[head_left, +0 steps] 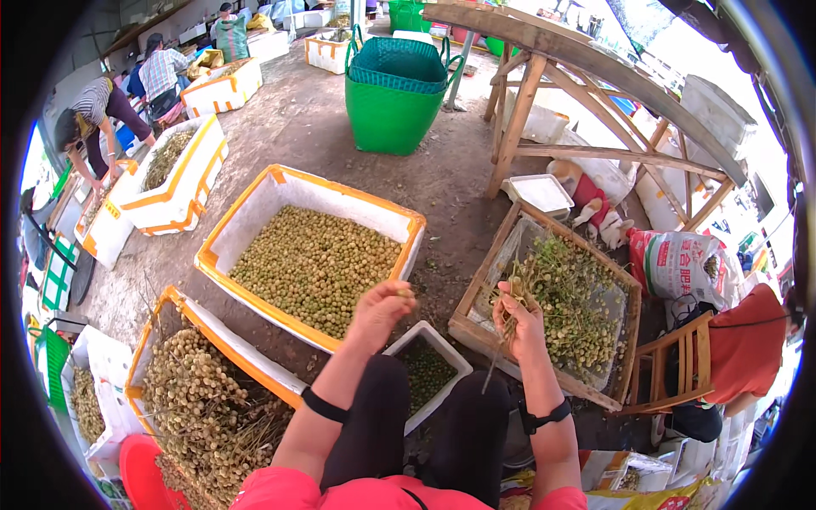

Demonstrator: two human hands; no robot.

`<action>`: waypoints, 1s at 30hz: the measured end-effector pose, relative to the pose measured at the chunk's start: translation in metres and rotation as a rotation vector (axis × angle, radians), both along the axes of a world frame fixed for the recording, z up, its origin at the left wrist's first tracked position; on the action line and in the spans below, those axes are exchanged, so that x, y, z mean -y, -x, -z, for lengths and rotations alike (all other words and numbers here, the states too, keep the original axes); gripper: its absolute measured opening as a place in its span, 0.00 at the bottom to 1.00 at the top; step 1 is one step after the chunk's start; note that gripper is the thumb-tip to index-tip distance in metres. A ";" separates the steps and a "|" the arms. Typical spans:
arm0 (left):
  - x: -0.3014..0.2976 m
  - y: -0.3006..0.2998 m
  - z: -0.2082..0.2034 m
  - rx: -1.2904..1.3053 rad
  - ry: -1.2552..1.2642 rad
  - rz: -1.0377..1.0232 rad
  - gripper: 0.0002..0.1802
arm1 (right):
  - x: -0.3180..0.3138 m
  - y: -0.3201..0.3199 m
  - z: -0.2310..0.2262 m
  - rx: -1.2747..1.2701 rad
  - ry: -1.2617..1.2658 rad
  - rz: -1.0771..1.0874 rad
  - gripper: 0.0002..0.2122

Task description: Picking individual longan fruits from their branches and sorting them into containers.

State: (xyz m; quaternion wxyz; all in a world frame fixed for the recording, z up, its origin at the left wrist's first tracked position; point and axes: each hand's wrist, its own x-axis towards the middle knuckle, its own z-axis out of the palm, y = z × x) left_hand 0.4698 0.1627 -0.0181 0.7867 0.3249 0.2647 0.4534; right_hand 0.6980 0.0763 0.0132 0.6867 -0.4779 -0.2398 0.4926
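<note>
My left hand (380,308) hovers over the near edge of a big white foam box with an orange rim (223,231), pinching a small round yellow-green fruit (403,292). The box is filled with loose fruits of that kind. My right hand (520,321) grips a twiggy fruit bunch (512,299) by its stems, just above the near corner of a wooden-framed sieve tray (478,280) heaped with picked stems. Between my knees stands a small white foam box (442,347) of darker fruits.
A foam box of unpicked bunches (200,408) lies at lower left. A green basket (393,89) and a wooden frame (586,110) stand beyond. A person in red (752,344) sits on a wooden chair at right; other people work at far-left boxes.
</note>
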 end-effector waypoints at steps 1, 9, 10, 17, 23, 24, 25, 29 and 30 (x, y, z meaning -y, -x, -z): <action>-0.018 0.026 0.020 -0.386 -0.210 -0.078 0.11 | 0.004 -0.003 -0.003 -0.043 -0.051 -0.099 0.09; -0.012 -0.003 -0.020 -0.727 -0.661 0.015 0.11 | 0.011 0.001 0.007 -0.353 -0.096 -0.521 0.13; 0.000 -0.026 -0.028 -0.528 -0.637 0.102 0.10 | 0.013 0.004 0.004 -0.326 -0.036 -0.550 0.12; 0.014 -0.069 -0.032 -0.063 -0.329 0.505 0.11 | 0.021 0.010 -0.007 -0.427 0.037 -0.655 0.14; 0.014 -0.070 -0.017 -0.244 -0.316 0.462 0.09 | 0.022 0.012 -0.003 -0.266 0.113 -0.507 0.13; 0.013 -0.067 -0.017 -0.246 -0.316 0.460 0.09 | 0.021 0.013 -0.001 -0.248 0.095 -0.516 0.13; 0.010 -0.061 -0.016 -0.165 -0.239 0.460 0.08 | 0.020 0.013 -0.001 -0.251 0.093 -0.523 0.13; 0.001 -0.032 -0.021 0.074 -0.063 0.374 0.07 | 0.016 0.003 0.002 -0.206 0.053 -0.357 0.12; 0.002 -0.024 -0.025 0.120 -0.046 0.323 0.07 | 0.014 0.005 0.001 -0.149 0.069 -0.331 0.11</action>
